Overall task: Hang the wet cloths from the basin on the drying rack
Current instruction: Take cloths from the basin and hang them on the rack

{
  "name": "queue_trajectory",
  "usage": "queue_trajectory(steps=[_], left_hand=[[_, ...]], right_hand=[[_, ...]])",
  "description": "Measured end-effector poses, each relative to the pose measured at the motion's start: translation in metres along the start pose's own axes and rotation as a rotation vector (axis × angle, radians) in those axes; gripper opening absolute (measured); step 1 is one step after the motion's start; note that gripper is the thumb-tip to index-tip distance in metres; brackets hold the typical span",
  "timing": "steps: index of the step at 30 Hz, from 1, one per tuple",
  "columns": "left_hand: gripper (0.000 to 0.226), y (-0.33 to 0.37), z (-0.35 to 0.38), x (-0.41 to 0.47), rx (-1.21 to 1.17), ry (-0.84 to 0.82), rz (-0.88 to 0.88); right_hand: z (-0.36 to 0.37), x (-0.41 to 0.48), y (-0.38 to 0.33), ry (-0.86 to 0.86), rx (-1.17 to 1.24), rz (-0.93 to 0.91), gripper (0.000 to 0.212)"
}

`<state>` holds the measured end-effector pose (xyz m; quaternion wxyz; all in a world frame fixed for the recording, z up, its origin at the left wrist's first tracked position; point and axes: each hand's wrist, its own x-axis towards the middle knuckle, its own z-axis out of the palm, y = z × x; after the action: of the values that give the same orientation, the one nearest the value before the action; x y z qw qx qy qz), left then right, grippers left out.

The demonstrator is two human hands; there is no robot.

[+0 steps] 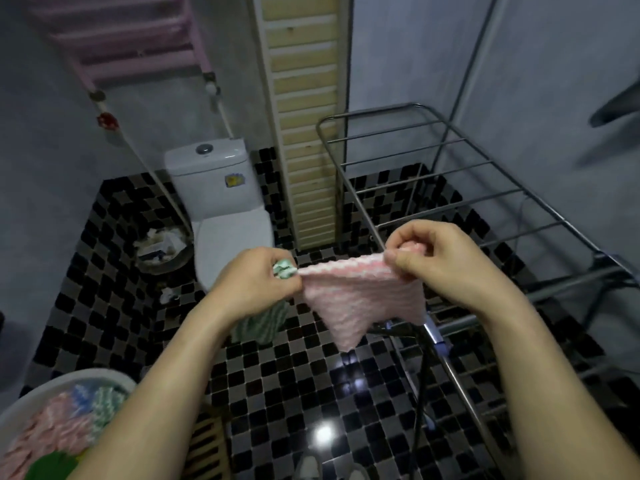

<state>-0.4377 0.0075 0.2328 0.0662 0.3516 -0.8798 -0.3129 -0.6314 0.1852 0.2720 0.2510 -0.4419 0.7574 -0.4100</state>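
Observation:
Both hands hold a pink cloth [360, 299] stretched between them in the air. My left hand [252, 282] pinches its left corner and also grips a green-and-white striped cloth [259, 323], which dangles below the fist. My right hand [446, 261] pinches the right corner, just beside the near left rail of the metal drying rack [450, 188]. The rack's bars on the right carry nothing. The white basin [72, 382] sits at the bottom left, holding several pink, blue and green cloths.
A white toilet [221, 209] stands ahead against the wall, with a waste bin [162, 251] to its left. A wooden slatted board [304, 133] leans upright behind the rack. The floor is black-and-grey mosaic tile. A pink rack [138, 39] hangs on the upper left wall.

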Motion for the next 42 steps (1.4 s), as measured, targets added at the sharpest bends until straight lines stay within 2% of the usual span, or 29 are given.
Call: queue_trajectory(steps=[2,4,6,8,12,17,19,22,27,29,32,37,39,42], left_hand=[[0.018,0.005,0.003,0.014,-0.054,0.061,0.051],[0.02,0.015,0.008,0.027,-0.127,0.052,0.094],[0.021,0.026,0.01,0.038,-0.181,0.019,0.143],[0.017,0.036,0.012,0.051,-0.209,-0.027,0.192],[0.018,0.06,0.027,0.075,-0.215,-0.116,0.285],[0.018,0.094,0.053,0.098,-0.202,-0.232,0.369],[0.015,0.108,0.065,0.105,-0.173,-0.194,0.389],[0.013,0.134,0.082,0.109,-0.148,-0.052,0.418],[0.013,0.158,0.084,0.096,-0.081,0.077,0.58],[0.016,0.165,0.088,0.087,-0.027,0.0,0.611],[0.023,0.167,0.109,0.074,0.132,-0.217,0.597],[0.018,0.155,0.18,0.053,0.341,-0.514,0.615],[0.016,0.152,0.199,0.047,0.374,-0.61,0.628],[0.021,0.145,0.211,0.049,0.365,-0.797,0.56]], right_hand=[[-0.008,-0.006,0.006,-0.046,-0.139,0.071,0.013],[-0.013,-0.013,0.01,-0.034,-0.191,0.14,0.011],[-0.018,-0.018,0.013,0.073,-0.133,0.191,0.003],[-0.026,-0.019,0.019,0.202,-0.069,0.212,0.008],[-0.044,-0.021,0.035,0.317,0.251,0.262,0.012],[-0.077,-0.027,0.069,0.501,0.298,0.297,0.011],[-0.088,-0.028,0.089,0.545,0.217,0.298,0.011],[-0.107,-0.026,0.114,0.596,0.038,0.251,0.016],[-0.132,-0.013,0.131,0.71,0.04,0.139,0.031],[-0.137,-0.017,0.143,0.695,0.025,0.159,0.035],[-0.128,-0.033,0.172,0.597,-0.05,0.244,0.035],[-0.104,-0.064,0.233,0.275,-0.153,0.507,0.019],[-0.1,-0.071,0.243,0.198,-0.235,0.532,0.02],[-0.1,-0.074,0.254,0.124,-0.355,0.533,0.022]])
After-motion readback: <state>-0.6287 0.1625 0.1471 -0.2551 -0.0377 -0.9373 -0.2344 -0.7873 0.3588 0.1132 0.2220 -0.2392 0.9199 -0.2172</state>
